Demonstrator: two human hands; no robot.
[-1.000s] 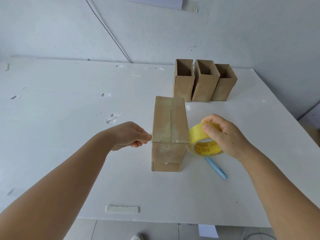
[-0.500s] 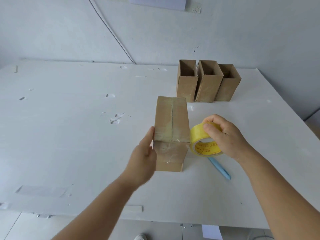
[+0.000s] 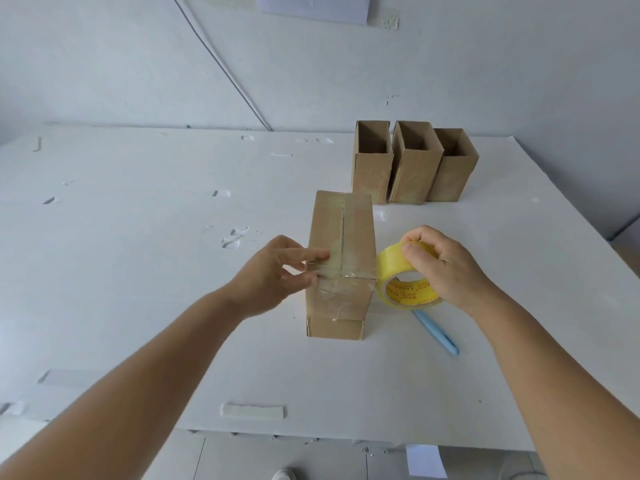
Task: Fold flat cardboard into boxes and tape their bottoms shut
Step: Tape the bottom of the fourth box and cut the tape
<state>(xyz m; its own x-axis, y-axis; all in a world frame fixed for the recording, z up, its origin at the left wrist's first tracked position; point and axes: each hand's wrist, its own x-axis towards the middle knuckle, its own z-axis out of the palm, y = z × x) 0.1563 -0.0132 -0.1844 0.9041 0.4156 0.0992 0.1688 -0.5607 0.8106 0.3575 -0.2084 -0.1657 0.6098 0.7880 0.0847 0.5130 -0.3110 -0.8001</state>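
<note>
While the brown corrugated cardboard box (image 3: pixel 341 261) stands mid-table with its glossy taped bottom facing up, the left hand (image 3: pixel 277 275) lays nearly straight fingers on the tape at the box's left edge. The right hand (image 3: pixel 446 268) grips a translucent yellow tape roll (image 3: pixel 403 282) touching the box's right side. A pale blue pen (image 3: pixel 438 332) lies beside it. Three open rectangular boxes (image 3: pixel 414 164) stand in a row behind, on a scuffed matte white table (image 3: pixel 138 254) against a plain white wall (image 3: pixel 121 64).
</note>
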